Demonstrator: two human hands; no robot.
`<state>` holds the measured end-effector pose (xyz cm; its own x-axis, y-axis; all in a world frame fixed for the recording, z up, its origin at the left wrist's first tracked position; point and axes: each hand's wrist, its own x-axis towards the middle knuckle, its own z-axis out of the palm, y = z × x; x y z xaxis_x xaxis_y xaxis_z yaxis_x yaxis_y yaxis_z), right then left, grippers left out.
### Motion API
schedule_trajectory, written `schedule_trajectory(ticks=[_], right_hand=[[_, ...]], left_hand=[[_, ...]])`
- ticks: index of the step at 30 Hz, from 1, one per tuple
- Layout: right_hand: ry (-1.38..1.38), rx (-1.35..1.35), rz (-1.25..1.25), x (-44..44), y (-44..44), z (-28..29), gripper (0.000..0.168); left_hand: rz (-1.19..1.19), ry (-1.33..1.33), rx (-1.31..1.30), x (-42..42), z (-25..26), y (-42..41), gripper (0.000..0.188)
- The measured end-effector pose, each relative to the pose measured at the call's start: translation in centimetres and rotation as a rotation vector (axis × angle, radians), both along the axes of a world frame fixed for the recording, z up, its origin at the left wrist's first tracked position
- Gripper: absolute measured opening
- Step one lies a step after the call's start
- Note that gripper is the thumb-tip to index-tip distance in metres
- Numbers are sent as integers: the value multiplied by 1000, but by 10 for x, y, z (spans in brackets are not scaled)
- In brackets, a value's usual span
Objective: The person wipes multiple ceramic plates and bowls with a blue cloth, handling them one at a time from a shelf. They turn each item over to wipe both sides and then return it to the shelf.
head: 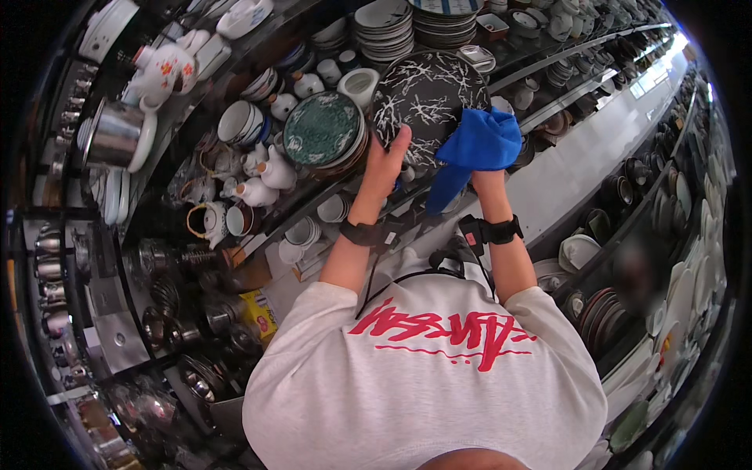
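Observation:
Between both hands is a round black plate [426, 103] with white branching marks. My left hand [388, 155] grips its lower left rim, the thumb lying on its face and the fingers hidden behind. A blue cloth [484, 141] covers most of my right hand [487, 176] and lies over the plate's lower right edge, with one end hanging down; the fingers of that hand are hidden under it. Left of the black plate stands a stack of plates topped by a green patterned plate [323, 129].
Stacked white plates [383, 29], bowls [241, 122] and white ceramic bottles [276, 170] crowd the shelf around the hands. A steel pot [117, 135] and a floral teapot [167, 67] stand at the left. More shelves of dishes [599, 320] line the right, across a pale aisle floor [546, 188].

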<state>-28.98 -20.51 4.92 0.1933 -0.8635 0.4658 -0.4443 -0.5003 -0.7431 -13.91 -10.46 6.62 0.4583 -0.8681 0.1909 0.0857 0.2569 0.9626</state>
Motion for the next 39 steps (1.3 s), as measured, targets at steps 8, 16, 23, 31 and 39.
schedule_trajectory(ticks=[8, 16, 23, 31, 39], right_hand=[[-484, 119, 179, 2, 22, -39, 25], [120, -432, 596, 56, 137, 38, 46], [81, -227, 459, 46, 111, 22, 40], [249, -526, 481, 48, 129, 10, 44], [-592, 46, 188, 56, 143, -13, 19]], left_hand=[[-106, 693, -108, 23, 12, 71, 48], [77, 301, -45, 9, 21, 109, 45], [75, 264, 31, 7, 15, 133, 40], [8, 396, -72, 8, 12, 136, 38], [63, 351, -252, -7, -3, 130, 44]])
